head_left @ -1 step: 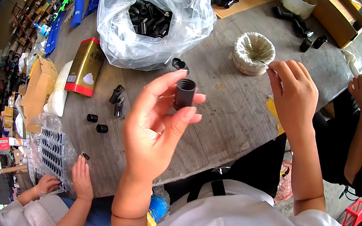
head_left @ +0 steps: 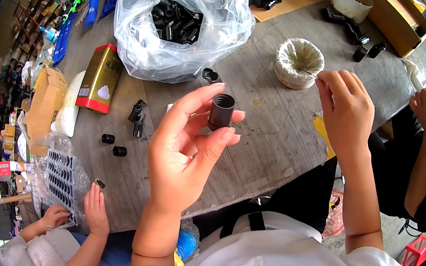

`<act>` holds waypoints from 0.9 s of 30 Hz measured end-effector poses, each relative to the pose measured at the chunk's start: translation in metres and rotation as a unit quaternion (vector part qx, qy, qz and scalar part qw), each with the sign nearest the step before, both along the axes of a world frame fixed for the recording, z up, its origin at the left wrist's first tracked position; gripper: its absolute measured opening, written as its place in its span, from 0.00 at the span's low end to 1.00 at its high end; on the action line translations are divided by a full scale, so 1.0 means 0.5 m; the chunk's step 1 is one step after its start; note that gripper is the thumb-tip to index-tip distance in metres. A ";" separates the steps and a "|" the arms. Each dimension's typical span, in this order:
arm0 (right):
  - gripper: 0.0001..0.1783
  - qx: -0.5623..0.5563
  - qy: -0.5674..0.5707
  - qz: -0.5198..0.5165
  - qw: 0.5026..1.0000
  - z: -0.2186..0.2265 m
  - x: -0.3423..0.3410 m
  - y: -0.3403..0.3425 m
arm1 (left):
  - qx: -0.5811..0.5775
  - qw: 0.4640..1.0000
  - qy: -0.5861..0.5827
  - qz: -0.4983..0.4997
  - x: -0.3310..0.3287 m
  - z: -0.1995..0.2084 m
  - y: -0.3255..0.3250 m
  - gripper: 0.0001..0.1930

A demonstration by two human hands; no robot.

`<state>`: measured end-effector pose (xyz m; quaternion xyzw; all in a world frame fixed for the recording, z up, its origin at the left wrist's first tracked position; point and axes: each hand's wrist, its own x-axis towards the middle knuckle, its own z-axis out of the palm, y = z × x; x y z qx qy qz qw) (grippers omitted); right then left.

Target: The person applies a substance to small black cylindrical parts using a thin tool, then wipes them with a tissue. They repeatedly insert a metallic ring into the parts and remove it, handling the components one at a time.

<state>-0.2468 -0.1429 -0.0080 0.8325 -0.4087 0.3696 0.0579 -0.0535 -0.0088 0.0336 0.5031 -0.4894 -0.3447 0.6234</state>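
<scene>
While the left hand (head_left: 180,155) pinches a black tube (head_left: 222,112), the right hand (head_left: 347,109), well apart, holds a thin stick (head_left: 309,73).

We see passing room over the bare tabletop (head_left: 272,148) at frame centre, between the left hand (head_left: 180,155) and right hand (head_left: 345,110).
Toward the top, a clear plastic bag (head_left: 227,17) and lined tub (head_left: 293,81) block our way; at left, a gold tin (head_left: 100,77).

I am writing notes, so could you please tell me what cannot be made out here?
All in the head view:
Black tube: lower inside, hidden by its near wall.
Thin stick: held end, covered by the right hand.
Plastic bag: lower contents, veiled by cloudy folds.
</scene>
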 end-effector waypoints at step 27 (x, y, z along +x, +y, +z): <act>0.06 -0.033 -0.079 -0.046 0.995 -0.024 0.011 -0.046 | -0.043 0.996 0.047 0.060 0.032 -0.076 -0.003 0.17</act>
